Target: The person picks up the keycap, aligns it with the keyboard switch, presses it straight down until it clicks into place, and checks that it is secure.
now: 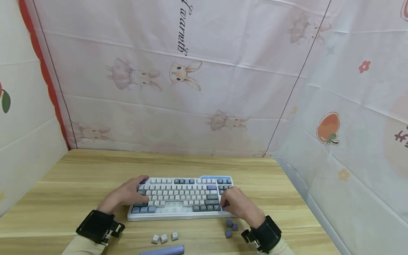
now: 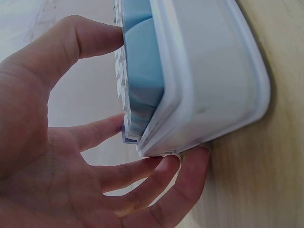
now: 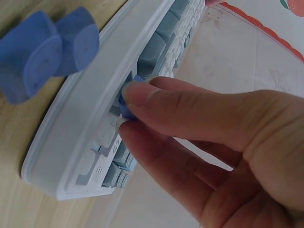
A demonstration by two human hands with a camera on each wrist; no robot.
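Observation:
A white keyboard (image 1: 173, 216) with white, grey, blue and purple keycaps lies on the table. My left hand (image 1: 127, 193) holds its left end; in the left wrist view the thumb (image 2: 97, 40) touches the key tops and several fingers (image 2: 190, 175) lie against the case. My right hand (image 1: 240, 203) pinches a small purple keycap (image 3: 127, 110) between thumb and finger, low at the keyboard's right part. Bare keyless gaps show there in the right wrist view. Along the keyboard's bottom rows, a pale strip (image 1: 173, 209) shows without keycaps. The right fingers partly hide the pinched keycap.
Three loose purple keycaps (image 1: 228, 233) lie on the wooden table (image 1: 197, 233) near the right wrist. Three white keycaps (image 1: 164, 238) and a long purple spacebar keycap (image 1: 164, 250) lie in front of the keyboard. Printed cloth (image 1: 191, 106) hangs behind and at both sides.

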